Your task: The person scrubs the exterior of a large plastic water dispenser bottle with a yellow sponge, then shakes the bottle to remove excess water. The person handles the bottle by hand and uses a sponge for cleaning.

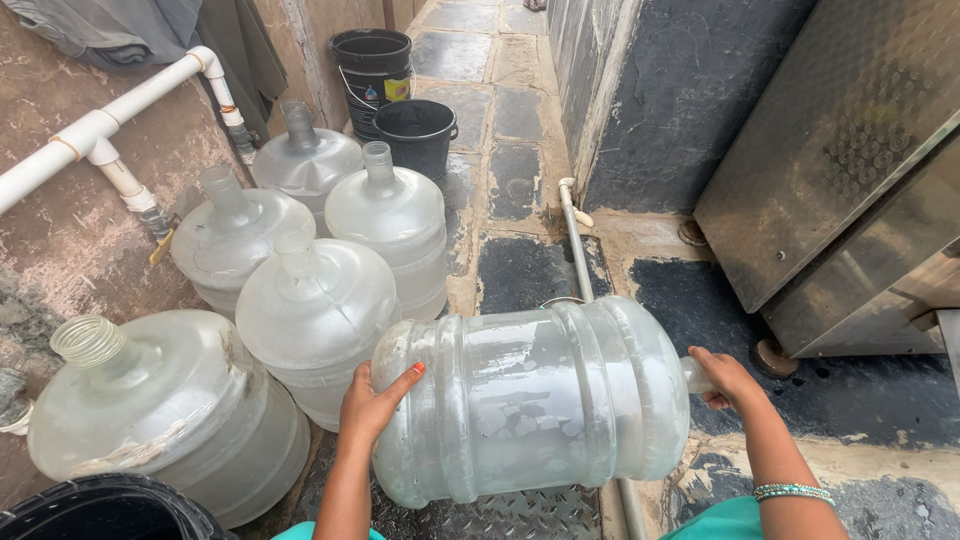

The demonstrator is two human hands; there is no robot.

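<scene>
A large clear plastic water jug (530, 400) lies on its side in front of me, its neck pointing right. My left hand (372, 402) presses flat against its base at the left end. My right hand (728, 378) grips the neck at the right end; a beaded bracelet (792, 491) circles that wrist. The jug hangs just above a metal grate (520, 515) on the ground.
Several more clear jugs (315, 315) stand upright at the left beside a wall with white pipes (100, 125). Two black buckets (415, 135) sit farther back. A thin pipe (578, 250) runs along the stone floor. A metal cabinet (850, 170) stands at the right.
</scene>
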